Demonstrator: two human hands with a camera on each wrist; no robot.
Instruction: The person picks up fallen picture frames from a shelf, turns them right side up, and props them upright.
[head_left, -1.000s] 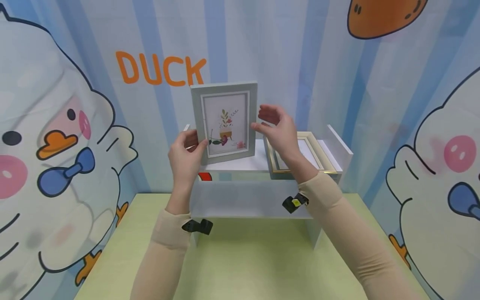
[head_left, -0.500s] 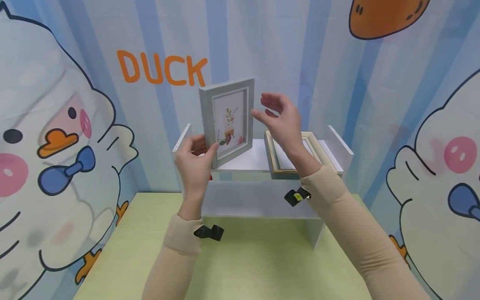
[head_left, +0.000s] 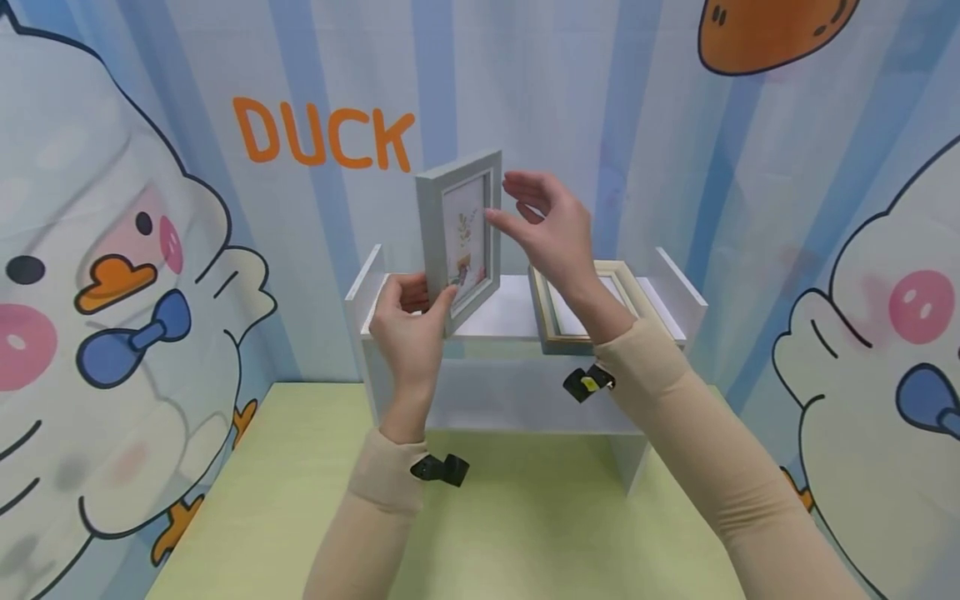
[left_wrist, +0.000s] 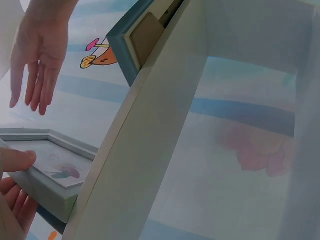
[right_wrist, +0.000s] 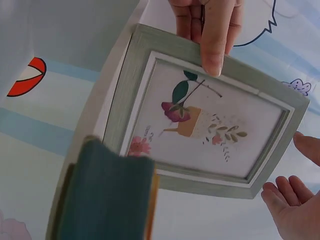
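Note:
My left hand (head_left: 408, 329) pinches a grey-green picture frame (head_left: 433, 225) low on its left side, thumb in front and fingers behind. The frame stands upright over a white shelf, turned so its left side faces me. Whether its bottom edge rests on the shelf, I cannot tell. Behind its pane is a flower-pot print (right_wrist: 200, 125), seen fully in the right wrist view. My right hand (head_left: 555, 237) is beside the frame's upper right edge, fingers extended and thumb apart from them. In the right wrist view, that hand (right_wrist: 295, 205) surrounds a corner without a visible grip.
The white shelf unit (head_left: 517, 304) has raised side panels and stands on a pale green table (head_left: 247, 492). A cream and gold frame (head_left: 546, 321) lies on its top at the right, partly behind my right forearm. A duck-patterned curtain (head_left: 480, 75) hangs behind.
My left hand has moved right and swung the picture frame round, so its left side now shows. My right hand has risen slightly, staying near the frame's right edge.

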